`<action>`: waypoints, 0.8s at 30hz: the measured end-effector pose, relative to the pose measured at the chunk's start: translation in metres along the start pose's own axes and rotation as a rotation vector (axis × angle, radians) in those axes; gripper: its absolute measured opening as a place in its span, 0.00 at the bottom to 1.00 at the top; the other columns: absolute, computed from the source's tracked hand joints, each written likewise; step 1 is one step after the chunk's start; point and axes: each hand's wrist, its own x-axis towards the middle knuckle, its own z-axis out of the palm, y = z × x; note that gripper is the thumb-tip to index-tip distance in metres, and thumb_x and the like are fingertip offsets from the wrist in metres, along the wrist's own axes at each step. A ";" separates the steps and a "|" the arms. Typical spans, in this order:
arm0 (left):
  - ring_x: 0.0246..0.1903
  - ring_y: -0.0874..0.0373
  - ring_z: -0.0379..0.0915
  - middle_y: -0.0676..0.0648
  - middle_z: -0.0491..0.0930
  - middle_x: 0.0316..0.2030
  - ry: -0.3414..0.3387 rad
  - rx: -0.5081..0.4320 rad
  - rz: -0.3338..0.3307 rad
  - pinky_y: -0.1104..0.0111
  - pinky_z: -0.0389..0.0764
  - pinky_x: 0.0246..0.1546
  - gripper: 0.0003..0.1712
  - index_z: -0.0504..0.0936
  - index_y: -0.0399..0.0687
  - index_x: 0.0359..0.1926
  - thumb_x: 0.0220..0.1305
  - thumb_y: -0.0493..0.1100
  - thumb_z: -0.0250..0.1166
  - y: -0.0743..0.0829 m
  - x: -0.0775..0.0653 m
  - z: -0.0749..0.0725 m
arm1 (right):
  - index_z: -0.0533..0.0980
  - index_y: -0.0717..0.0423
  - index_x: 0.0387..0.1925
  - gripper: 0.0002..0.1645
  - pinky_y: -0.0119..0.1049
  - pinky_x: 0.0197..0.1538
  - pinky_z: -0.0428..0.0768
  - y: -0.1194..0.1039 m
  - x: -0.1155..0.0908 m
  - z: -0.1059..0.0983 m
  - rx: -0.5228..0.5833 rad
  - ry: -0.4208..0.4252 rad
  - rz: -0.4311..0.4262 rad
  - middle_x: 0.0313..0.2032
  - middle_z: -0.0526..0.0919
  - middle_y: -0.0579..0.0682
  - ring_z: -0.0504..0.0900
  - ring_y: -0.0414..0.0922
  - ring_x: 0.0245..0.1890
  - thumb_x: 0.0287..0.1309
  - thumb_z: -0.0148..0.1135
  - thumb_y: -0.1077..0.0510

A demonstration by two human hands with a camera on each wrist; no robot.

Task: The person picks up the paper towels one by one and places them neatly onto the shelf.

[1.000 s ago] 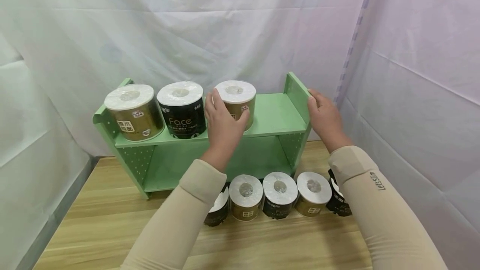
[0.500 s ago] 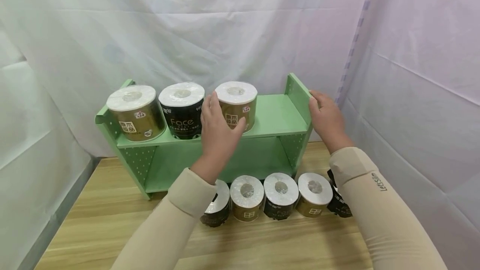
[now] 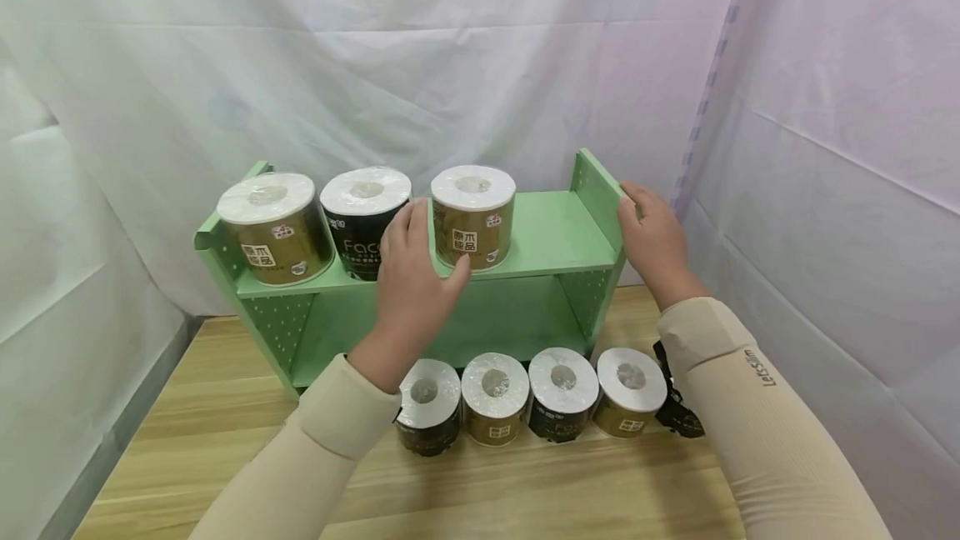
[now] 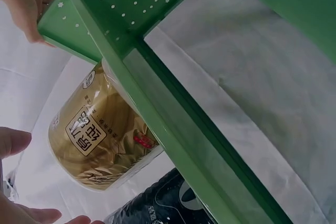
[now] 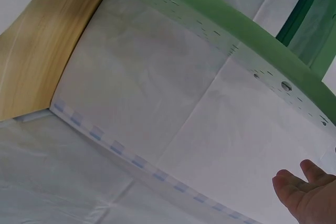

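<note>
Left fingers (image 3: pixel 417 227) apart from nearby gold roll (image 3: pixel 474 222)

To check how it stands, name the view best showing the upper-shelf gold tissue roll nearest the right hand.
The head view: the gold tissue roll stands upright, nearly whole, its top and label visible. Left wrist: label larger, but top unseen and lower end partly behind the green shelf. Right wrist: not shown.

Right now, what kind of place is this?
Probably a small, curtained-off work corner: white cloth hangs behind and beside a wooden table, where a green shelf holds paper rolls.
</note>
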 end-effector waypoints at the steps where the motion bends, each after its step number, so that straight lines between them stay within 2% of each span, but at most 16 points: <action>1: 0.66 0.40 0.55 0.36 0.60 0.66 -0.003 0.000 0.013 0.45 0.67 0.59 0.44 0.60 0.38 0.70 0.56 0.45 0.69 -0.001 -0.001 -0.001 | 0.59 0.48 0.72 0.34 0.61 0.68 0.55 0.000 0.000 0.000 0.004 0.000 0.003 0.71 0.60 0.55 0.57 0.59 0.71 0.72 0.29 0.41; 8: 0.65 0.38 0.56 0.33 0.61 0.65 -0.013 0.059 0.132 0.45 0.66 0.60 0.43 0.60 0.34 0.69 0.56 0.42 0.69 -0.012 -0.012 -0.010 | 0.56 0.45 0.74 0.34 0.62 0.69 0.53 0.001 0.000 0.001 0.003 -0.003 0.014 0.72 0.57 0.55 0.54 0.59 0.72 0.72 0.28 0.39; 15: 0.63 0.37 0.59 0.31 0.63 0.63 0.033 0.139 0.262 0.47 0.68 0.60 0.43 0.62 0.32 0.67 0.53 0.41 0.71 -0.025 -0.018 -0.016 | 0.54 0.46 0.75 0.35 0.61 0.70 0.51 0.001 -0.001 0.001 0.006 -0.004 0.009 0.73 0.55 0.56 0.52 0.59 0.72 0.72 0.29 0.38; 19: 0.62 0.36 0.60 0.30 0.63 0.62 0.051 0.168 0.294 0.47 0.67 0.61 0.43 0.63 0.31 0.66 0.53 0.42 0.71 -0.030 -0.021 -0.021 | 0.52 0.46 0.75 0.37 0.60 0.70 0.51 -0.001 -0.001 -0.001 0.023 -0.006 0.020 0.74 0.53 0.55 0.51 0.58 0.73 0.71 0.31 0.37; 24: 0.62 0.35 0.60 0.29 0.63 0.62 0.064 0.185 0.300 0.47 0.69 0.60 0.43 0.63 0.31 0.65 0.52 0.41 0.72 -0.037 -0.025 -0.027 | 0.50 0.45 0.75 0.39 0.60 0.70 0.52 -0.002 -0.005 -0.003 0.053 0.014 0.032 0.74 0.53 0.53 0.52 0.57 0.73 0.69 0.37 0.36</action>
